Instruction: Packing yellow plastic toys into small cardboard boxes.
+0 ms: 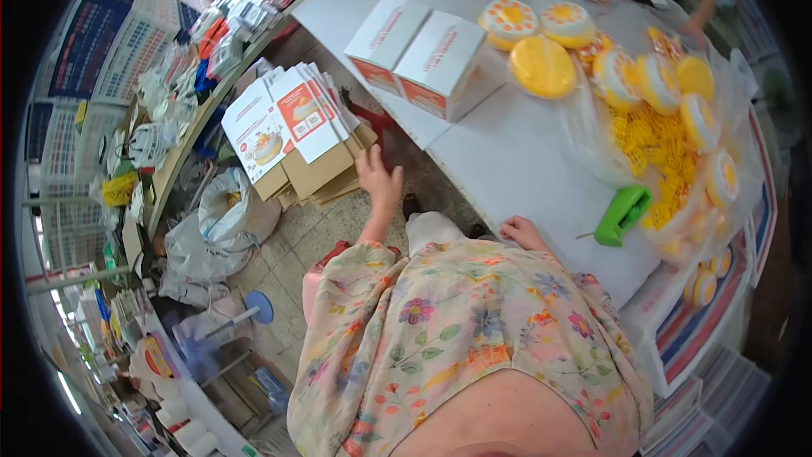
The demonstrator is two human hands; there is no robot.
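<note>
My left hand (380,182) is at the right edge of a stack of flattened boxes (306,123), its fingers apart and holding nothing; whether the fingertips touch the cardboard I cannot tell. The boxes have white and red printed faces and brown undersides. By the near edge of the white table (516,161), my right hand (523,232) is loosely closed, and nothing shows in it. To its right on the table lies a green tool (623,215) with a thin tip, perhaps a glue gun.
Two assembled white-and-red boxes (440,59) stand across the table. Beyond them are yellow-and-white round toys (541,66). A clear plastic bag (584,140) holds several more toys and yellow parts. Left, white sacks (224,220) sit on the tiled floor beside a cluttered bench. Another person's arm (700,17) shows far right.
</note>
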